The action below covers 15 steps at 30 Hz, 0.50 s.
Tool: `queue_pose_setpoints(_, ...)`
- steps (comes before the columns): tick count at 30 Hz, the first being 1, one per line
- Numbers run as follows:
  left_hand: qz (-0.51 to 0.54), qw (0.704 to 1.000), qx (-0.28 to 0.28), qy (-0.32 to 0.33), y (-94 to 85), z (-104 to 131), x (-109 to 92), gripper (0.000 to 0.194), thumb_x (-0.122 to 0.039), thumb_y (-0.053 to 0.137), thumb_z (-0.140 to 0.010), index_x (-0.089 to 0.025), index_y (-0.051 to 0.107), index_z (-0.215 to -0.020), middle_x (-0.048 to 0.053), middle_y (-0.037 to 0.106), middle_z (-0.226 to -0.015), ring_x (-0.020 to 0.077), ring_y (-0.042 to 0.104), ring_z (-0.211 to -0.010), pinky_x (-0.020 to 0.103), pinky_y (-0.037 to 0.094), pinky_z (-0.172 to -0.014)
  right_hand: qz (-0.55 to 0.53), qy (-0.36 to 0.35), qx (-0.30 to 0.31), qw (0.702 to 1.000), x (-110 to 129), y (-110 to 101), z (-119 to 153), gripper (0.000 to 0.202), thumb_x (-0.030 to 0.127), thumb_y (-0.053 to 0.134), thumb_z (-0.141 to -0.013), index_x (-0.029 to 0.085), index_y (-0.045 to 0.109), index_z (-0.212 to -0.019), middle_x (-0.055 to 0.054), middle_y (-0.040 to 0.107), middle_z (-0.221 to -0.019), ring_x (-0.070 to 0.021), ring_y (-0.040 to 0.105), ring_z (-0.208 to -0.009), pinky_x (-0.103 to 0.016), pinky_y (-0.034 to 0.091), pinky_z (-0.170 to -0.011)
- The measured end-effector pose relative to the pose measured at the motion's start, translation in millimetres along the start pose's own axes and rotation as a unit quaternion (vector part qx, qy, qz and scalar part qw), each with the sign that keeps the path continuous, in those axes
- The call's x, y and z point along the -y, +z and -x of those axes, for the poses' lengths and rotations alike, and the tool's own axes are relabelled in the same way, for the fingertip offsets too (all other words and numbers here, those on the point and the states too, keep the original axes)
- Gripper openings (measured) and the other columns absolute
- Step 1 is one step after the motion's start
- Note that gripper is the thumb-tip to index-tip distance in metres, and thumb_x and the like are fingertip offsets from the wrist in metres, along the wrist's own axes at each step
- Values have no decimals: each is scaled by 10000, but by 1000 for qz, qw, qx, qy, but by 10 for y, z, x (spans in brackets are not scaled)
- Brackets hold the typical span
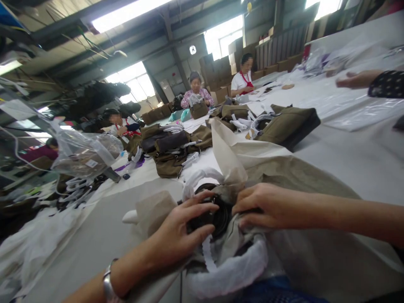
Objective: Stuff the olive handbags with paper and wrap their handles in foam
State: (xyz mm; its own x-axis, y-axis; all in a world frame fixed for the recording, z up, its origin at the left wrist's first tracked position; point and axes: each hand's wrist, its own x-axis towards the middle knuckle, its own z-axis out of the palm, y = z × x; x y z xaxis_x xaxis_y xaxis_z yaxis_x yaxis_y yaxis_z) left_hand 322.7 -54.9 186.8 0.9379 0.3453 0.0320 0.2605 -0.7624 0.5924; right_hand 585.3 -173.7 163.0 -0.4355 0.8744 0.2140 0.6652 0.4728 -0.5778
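A coil of dark strap [223, 216] lies at the mouth of a bag in front of me. My left hand [181, 225], with a silver bracelet on the wrist, curls its thumb and fingers around the coil from the left. On the other side, my right hand [260, 206] pinches the bag's greyish fabric [232, 242] beside the strap. White-wrapped handles [233, 269] arch out at the near and far sides of the bag. Beige paper [284, 172] spreads behind and to the right. The bag's inside is mostly hidden by my hands.
Olive bags [172, 153] are heaped across the white table [344, 147], with another olive bag [288, 126] at right. Clear plastic bags [88, 147] hang at left. Several co-workers sit beyond; a co-worker's hand [358, 79] reaches in from the right.
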Motion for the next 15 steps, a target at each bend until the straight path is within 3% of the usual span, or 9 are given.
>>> queue_pose_setpoints(2,-8,998,65,-19,76,-24,-15,532,-269,699,-905,-257,586,-1425,103,414,-1610,292,443,-1452,441,372,-1205,-15,-39,-25,999,32,34,-16,199,290,605,-993,190,775,-1022,-49,732,-907,-155,691,-831,-229,492,-743)
queue_pose_setpoints(6,66,983,170,13,110,-124,-9,299,-150,566,-950,-234,754,-1167,90,657,-1374,259,628,-1259,363,473,-1092,0,-95,-141,985,53,90,-176,208,255,557,-1020,164,743,-1031,-55,696,-912,-134,662,-808,-219,478,-712)
queue_pose_setpoints(7,93,981,171,14,85,-139,-9,285,-150,551,-956,-228,772,-1118,83,698,-1298,250,658,-1194,346,489,-1057,33,-90,-175,980,30,106,-233,219,261,546,-1026,154,738,-1011,-60,689,-903,-137,658,-788,-227,476,-695)
queue_pose_setpoints(9,139,983,118,-27,9,-123,-23,285,-221,524,-986,-211,769,-1131,73,734,-1202,243,675,-1116,333,500,-1009,116,-62,-219,967,-43,138,-336,242,268,534,-1029,140,728,-960,-68,677,-877,-149,651,-742,-249,470,-659)
queue_pose_setpoints(12,192,972,24,-131,-99,26,-89,483,-412,332,-1063,-180,726,-1220,62,753,-1100,244,675,-1064,326,510,-940,192,-20,-218,957,-152,177,-410,220,252,544,-1015,151,727,-946,-64,686,-865,-165,664,-720,-264,469,-627)
queue_pose_setpoints(15,149,978,29,-141,-111,227,-178,390,-436,461,-1024,-185,736,-1139,36,744,-1037,223,672,-975,272,494,-843,188,-23,-214,958,-180,197,-378,199,245,551,-1008,169,735,-992,-58,714,-895,-164,692,-751,-256,495,-639)
